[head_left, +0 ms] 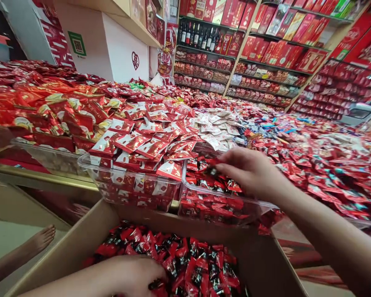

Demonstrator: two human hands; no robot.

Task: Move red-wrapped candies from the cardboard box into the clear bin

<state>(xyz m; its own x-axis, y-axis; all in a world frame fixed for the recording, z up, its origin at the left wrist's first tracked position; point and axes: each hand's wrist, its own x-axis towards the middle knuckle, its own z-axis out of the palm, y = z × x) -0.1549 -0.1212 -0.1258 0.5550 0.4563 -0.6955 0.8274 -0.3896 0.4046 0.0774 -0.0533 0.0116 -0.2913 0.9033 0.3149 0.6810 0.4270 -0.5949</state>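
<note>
My right hand (250, 170) is closed on a red-and-black wrapped candy (212, 170) above a clear plastic bin (216, 193) partly filled with similar candies. Below the counter edge, an open cardboard box (71, 247) holds a heap of small red-and-black wrapped candies (200, 268). Inside it, my left hand (139, 275) curls its fingers round candies at the near side; its fingertips are partly hidden. Left of the bin stands another clear bin (136, 187), piled high with red-and-white packets (148, 142).
White packets (218, 126) lie behind the bins, with red-and-gold packets (71, 117) to the left. More red packets (336, 177) spread to the right. Tall shelves (235, 62) carry boxes and bottles. A white cabinet (126, 53) stands back left. A reflected limb (34, 245) shows lower left.
</note>
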